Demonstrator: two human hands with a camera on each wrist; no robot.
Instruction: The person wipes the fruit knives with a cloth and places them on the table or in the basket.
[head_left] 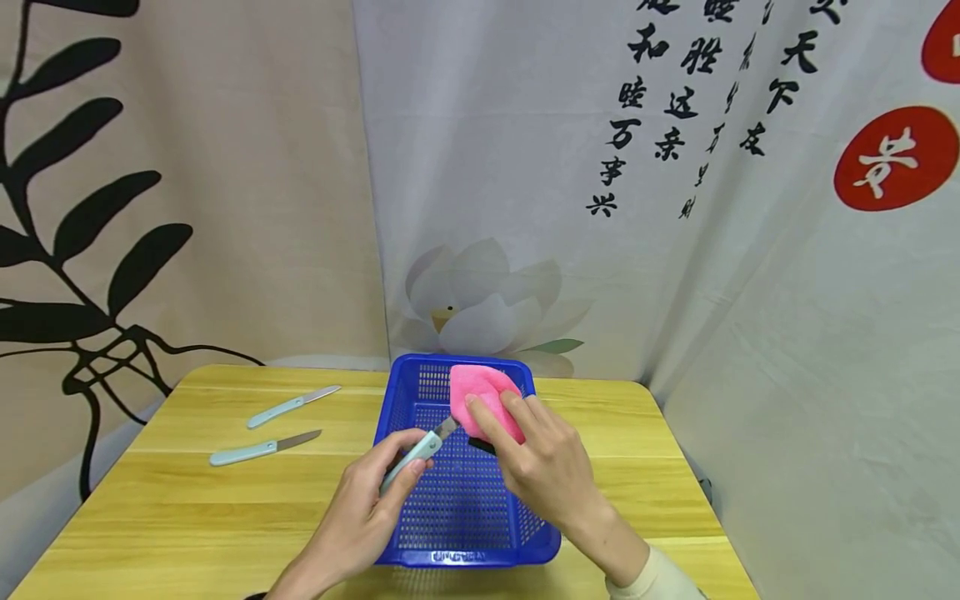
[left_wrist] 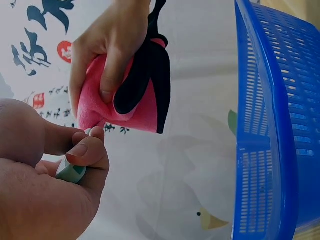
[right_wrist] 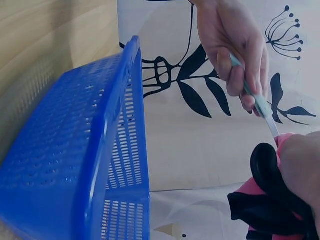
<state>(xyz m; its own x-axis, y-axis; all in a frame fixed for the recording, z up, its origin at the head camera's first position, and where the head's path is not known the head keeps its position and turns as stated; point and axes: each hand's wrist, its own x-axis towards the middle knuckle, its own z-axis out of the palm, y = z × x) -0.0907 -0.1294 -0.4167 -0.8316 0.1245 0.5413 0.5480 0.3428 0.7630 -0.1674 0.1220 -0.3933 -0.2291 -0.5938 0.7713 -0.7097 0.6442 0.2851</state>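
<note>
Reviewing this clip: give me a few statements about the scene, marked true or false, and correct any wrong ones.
1. The left grip holds a knife, and the right grip holds a pink cloth. True.
2. The held knife points away from the cloth. False: its blade reaches the cloth.
3. A blue basket stands on the table. True.
4. Only one other knife lies on the table. False: there are two, a far knife and a near knife, both left of the basket in the head view.
5. The cloth is held clear of the basket. True.
</note>
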